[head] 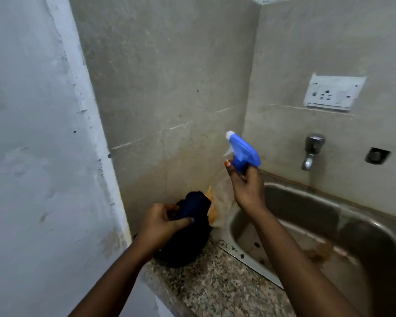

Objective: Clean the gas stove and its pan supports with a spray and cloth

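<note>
— What are the fingers (pixel 232 172) of the right hand (pixel 247 188) doing?

— They are wrapped tight round the neck of the spray bottle (pixel 244 152), just under its blue trigger head. The white nozzle points up and to the left, toward the grey wall. The bottle's clear body is mostly hidden behind the palm.

— And the left hand (pixel 160 223)?

— Its fingers (pixel 185 221) are clamped on a dark blue cloth (pixel 193 208), bunched up and pinched between thumb and the rest. The cloth hangs down in a dark heap that touches the speckled granite bench (pixel 215 284).

— Where do both stand in the room?

— In the corner of the bench, left of a steel sink (pixel 329 225). The right hand is raised above the sink's left rim; the left is lower, near the wall. Just behind the cloth lies a crumpled clear and orange plastic bag (pixel 215 202).

— Anything further out?

— A tap (pixel 312 149) on the wall over the sink, and a white socket plate (pixel 334 92) above it. The stove is out of view.
</note>
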